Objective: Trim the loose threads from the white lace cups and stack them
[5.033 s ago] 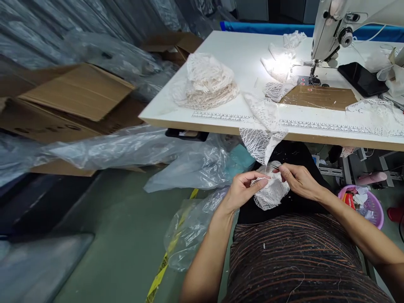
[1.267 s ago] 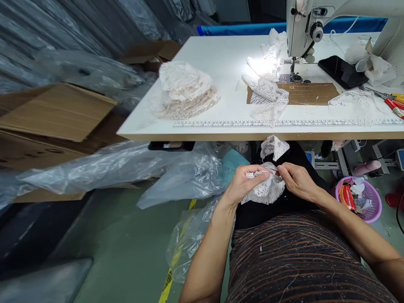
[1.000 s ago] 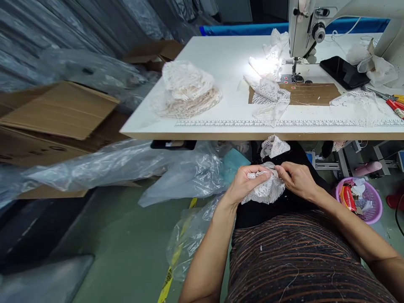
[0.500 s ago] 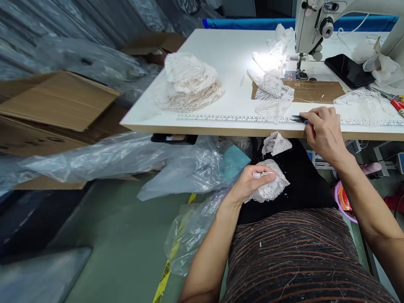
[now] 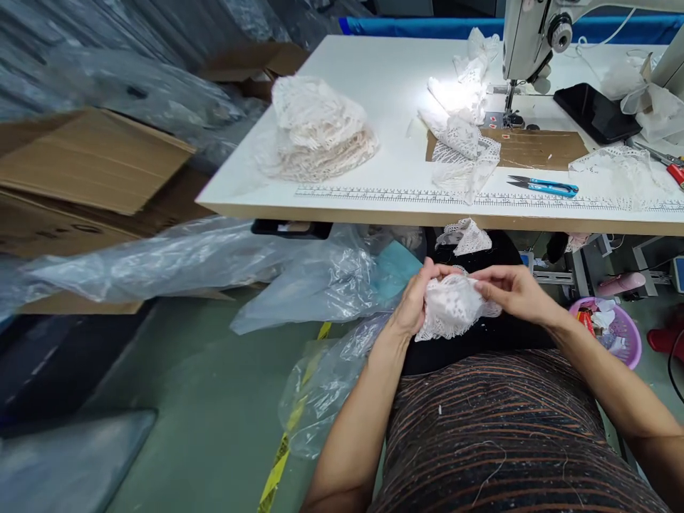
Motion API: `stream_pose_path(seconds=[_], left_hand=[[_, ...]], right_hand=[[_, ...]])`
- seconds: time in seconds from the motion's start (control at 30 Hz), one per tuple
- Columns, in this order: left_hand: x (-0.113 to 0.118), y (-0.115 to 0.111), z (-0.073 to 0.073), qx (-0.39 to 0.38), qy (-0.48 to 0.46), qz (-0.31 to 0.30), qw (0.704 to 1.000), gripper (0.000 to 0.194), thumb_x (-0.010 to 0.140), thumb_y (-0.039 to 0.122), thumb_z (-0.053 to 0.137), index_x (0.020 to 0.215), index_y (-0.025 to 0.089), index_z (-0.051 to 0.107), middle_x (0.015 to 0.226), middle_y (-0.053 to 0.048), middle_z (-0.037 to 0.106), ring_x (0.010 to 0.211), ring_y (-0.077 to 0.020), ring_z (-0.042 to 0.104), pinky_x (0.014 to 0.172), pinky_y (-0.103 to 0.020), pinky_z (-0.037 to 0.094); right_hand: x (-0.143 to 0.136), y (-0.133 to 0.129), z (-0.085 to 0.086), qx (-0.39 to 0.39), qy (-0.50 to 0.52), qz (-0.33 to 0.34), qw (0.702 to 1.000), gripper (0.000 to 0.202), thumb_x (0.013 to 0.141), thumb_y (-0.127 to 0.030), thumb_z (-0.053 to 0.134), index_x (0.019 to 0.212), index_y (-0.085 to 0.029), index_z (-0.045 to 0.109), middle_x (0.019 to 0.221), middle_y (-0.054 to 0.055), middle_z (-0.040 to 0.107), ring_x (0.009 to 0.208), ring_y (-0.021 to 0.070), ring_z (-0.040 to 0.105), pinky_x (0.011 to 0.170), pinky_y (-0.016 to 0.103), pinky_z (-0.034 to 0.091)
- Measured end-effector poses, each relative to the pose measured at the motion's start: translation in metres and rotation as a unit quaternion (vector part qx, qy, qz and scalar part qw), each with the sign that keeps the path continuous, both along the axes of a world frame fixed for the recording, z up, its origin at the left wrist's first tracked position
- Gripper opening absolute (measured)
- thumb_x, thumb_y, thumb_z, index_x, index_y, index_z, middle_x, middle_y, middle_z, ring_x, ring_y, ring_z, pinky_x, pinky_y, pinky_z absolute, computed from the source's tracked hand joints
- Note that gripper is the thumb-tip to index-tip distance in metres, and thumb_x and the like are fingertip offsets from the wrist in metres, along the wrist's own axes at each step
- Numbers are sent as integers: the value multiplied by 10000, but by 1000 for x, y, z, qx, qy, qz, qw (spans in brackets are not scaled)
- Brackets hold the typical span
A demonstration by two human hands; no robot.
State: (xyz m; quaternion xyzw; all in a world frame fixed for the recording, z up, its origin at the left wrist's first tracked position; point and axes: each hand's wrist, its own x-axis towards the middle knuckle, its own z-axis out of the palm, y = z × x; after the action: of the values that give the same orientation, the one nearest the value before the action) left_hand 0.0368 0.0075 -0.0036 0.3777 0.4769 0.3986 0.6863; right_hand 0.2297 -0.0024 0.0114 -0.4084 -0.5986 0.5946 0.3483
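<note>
Lace piece: white and bunched, held over the dark-clothed lap, off the front edge of the worktop and not touching it.
Left grip: the left hand is curled around the left side of the bunch, its fingers partly hidden by the lace.
Right grip: the right hand appears to pinch the bunch's right edge between thumb and forefinger.
Smaller lace bit: rests on the lap just below the front edge; whether it joins the held piece, I cannot tell.
Blue snips: lie near the front edge, points leftward, untouched.
Lace stack: sits toward the worktop's left edge.
Good handling: light fingertips probably suit this openwork best; let the left hand steady the bunch while the right opens folds gently, since tugging could stretch or snag it.
</note>
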Motion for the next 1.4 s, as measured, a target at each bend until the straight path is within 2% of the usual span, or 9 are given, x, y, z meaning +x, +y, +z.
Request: stream_pose_path(seconds=[0.17, 0.33, 0.5, 0.67, 0.77, 0.93, 1.07, 1.2, 1.4], left_hand=[[-17, 2, -20, 34, 59, -11, 998, 826, 691, 900, 451, 948, 153, 693, 876, -77, 693, 809, -204, 638, 711, -311, 512], [-33, -2, -21, 107, 191, -64, 974, 524, 727, 531, 754, 1072, 149, 659, 994, -72, 669, 921, -183, 615, 805, -297, 496], [-40, -10, -3, 146, 254, -137, 946, 376, 723, 302, 756, 1059, 152, 678, 902, -50, 694, 839, -170, 633, 744, -278, 500], [-32, -24, 23, 149, 200, -174, 953, 191, 751, 317, 743, 862, 162, 734, 767, -38, 718, 636, -132, 605, 565, -231, 453], [-25, -30, 32, 181, 207, -120, 954, 185, 735, 343, 775, 766, 165, 736, 698, -32, 705, 590, -129, 580, 548, -238, 447], [-23, -29, 36, 312, 258, -31, 914, 228, 742, 401, 797, 699, 198, 702, 967, -77, 723, 911, -213, 655, 853, -348, 518], [-30, -21, 39, 340, 246, -126, 899, 223, 829, 400, 716, 746, 194, 692, 1322, -122, 640, 1207, -269, 591, 1050, -439, 441], [-35, -14, 40, 324, 220, -206, 897, 214, 860, 380, 677, 765, 189, 699, 1074, -117, 740, 979, -230, 683, 929, -383, 507], [-32, -12, 40, 311, 248, -165, 903, 220, 831, 396, 707, 751, 200, 767, 837, -73, 742, 752, -180, 663, 706, -295, 512]], right_hand=[[22, 13, 10, -11, 65, -107, 992, 418, 769, -579, 726, 858, -176, 663, 676, -23, 596, 555, 79, 488, 511, 223, 419], [16, 19, 7, 49, 50, -134, 989, 434, 794, -602, 690, 865, -182, 604, 702, -20, 577, 587, 84, 487, 535, 225, 415], [-6, 21, -13, 104, 16, -141, 984, 339, 855, -483, 642, 989, -186, 550, 775, 2, 614, 648, 98, 541, 583, 227, 430], [-22, 12, -16, 144, -29, -47, 988, 98, 883, -275, 525, 885, -188, 570, 744, -7, 579, 630, 98, 499, 581, 226, 404], [-23, 2, -12, 108, -33, 39, 993, 186, 877, -237, 462, 814, -169, 623, 679, -16, 544, 558, 84, 422, 520, 214, 349], [-21, -12, -2, 86, -37, 80, 992, 171, 878, -310, 541, 897, -167, 632, 640, -46, 502, 522, 75, 371, 480, 205, 305], [-21, -16, 7, 189, -85, 89, 974, 208, 943, -329, 504, 846, -172, 600, 721, -3, 584, 639, 109, 488, 602, 238, 405], [-20, -17, 15, 256, -124, 120, 951, 180, 965, -253, 457, 862, -173, 580, 783, 27, 614, 703, 135, 538, 694, 274, 452], [-23, -24, 5, 270, -175, 91, 942, 288, 845, -371, 703, 1004, -174, 565, 922, 65, 628, 796, 182, 593, 727, 314, 506]])
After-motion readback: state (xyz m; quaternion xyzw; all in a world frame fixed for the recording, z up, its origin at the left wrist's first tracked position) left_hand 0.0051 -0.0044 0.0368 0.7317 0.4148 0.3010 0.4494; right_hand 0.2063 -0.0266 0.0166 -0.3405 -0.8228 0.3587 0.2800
